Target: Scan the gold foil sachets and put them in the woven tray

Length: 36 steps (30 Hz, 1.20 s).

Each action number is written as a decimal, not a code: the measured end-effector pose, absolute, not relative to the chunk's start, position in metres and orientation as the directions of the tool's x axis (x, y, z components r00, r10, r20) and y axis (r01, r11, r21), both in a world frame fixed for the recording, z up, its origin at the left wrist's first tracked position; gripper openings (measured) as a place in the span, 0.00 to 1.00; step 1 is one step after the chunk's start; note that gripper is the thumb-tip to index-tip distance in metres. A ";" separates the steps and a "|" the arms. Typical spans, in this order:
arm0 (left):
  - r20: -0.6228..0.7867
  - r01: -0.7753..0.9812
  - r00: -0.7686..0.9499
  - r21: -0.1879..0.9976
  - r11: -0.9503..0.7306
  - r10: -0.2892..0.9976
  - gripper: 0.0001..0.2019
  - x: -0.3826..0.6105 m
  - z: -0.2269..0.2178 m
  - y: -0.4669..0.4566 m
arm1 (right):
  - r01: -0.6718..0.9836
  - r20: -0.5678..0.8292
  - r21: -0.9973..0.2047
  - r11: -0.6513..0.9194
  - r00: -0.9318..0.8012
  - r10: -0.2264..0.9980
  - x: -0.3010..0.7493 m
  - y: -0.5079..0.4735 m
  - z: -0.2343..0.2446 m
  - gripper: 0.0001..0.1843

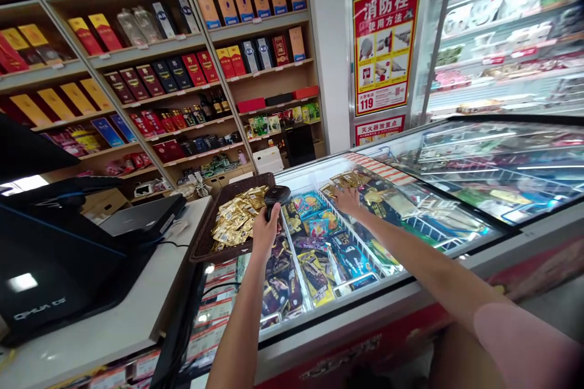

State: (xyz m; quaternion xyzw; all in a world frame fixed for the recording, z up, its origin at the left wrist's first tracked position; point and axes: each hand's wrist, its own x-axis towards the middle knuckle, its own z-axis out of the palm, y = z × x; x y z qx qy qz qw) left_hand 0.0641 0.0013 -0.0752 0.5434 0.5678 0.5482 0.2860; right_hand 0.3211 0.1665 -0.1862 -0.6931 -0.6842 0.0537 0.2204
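A black handheld barcode scanner (pixel 276 196) is in my left hand (pixel 265 228), whose fingers wrap round its handle. Just left of it, a brown woven basket (pixel 203 243) holds a heap of small gold foil packets (pixel 239 216). My right hand (pixel 347 200) reaches over the chest freezer's glass top, fingers apart and slightly blurred. Several gold packets (pixel 350 179) lie on the glass right by its fingertips. Whether the fingers touch a packet I cannot tell. Under the glass, the freezer (pixel 328 316) shows wire baskets with colourful ice-cream wrappers (pixel 314 273).
A dark checkout terminal (pixel 55 267) stands on a white counter (pixel 132 322) at left. Shelves (pixel 201 30) of boxed bottles line the back wall. A red fire-hydrant sign (pixel 387 42) hangs behind the freezer, with a lit display fridge (pixel 497 42) at right.
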 end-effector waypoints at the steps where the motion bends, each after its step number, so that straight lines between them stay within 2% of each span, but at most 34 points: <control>1: 0.276 0.312 -0.228 0.929 -0.198 0.934 0.24 0.070 -0.075 0.004 | 0.919 0.206 -0.394 0.011 0.077 0.976 0.323 0.164 -0.183 0.20; 4: 0.279 0.351 -0.182 0.914 -0.203 0.943 0.24 0.086 -0.074 0.010 | 0.869 0.184 -0.494 -0.024 0.132 0.974 0.328 0.157 -0.179 0.25; 6: 0.277 0.360 -0.154 0.910 -0.207 0.949 0.24 0.092 -0.075 0.012 | 0.802 0.223 -0.597 0.031 0.129 0.966 0.332 0.153 -0.180 0.26; 10: 0.275 0.303 -0.112 0.925 -0.230 0.955 0.24 0.102 -0.083 0.021 | 0.602 0.229 -0.794 0.091 0.157 0.961 0.335 0.145 -0.184 0.22; 13: 0.271 0.264 -0.119 0.936 -0.233 0.955 0.24 0.109 -0.092 0.033 | 0.499 0.203 -0.864 0.071 0.216 0.955 0.335 0.142 -0.180 0.22; 17: 0.264 0.252 -0.117 0.940 -0.228 0.957 0.24 0.121 -0.102 0.047 | 0.449 0.211 -0.889 0.088 0.232 0.949 0.335 0.140 -0.172 0.22; 22: 0.272 0.264 -0.057 0.932 -0.248 0.961 0.24 0.123 -0.111 0.056 | 0.437 0.304 -0.878 0.193 0.200 0.931 0.331 0.135 -0.166 0.20; 30: 0.232 0.319 -0.049 0.925 -0.205 0.971 0.24 0.115 -0.133 0.056 | 0.416 0.237 -0.896 0.156 0.150 0.960 0.330 0.129 -0.159 0.20; 36: 0.194 0.361 -0.049 0.918 -0.164 0.980 0.25 0.114 -0.139 0.049 | 0.413 0.266 -0.890 0.192 0.130 0.955 0.332 0.126 -0.159 0.22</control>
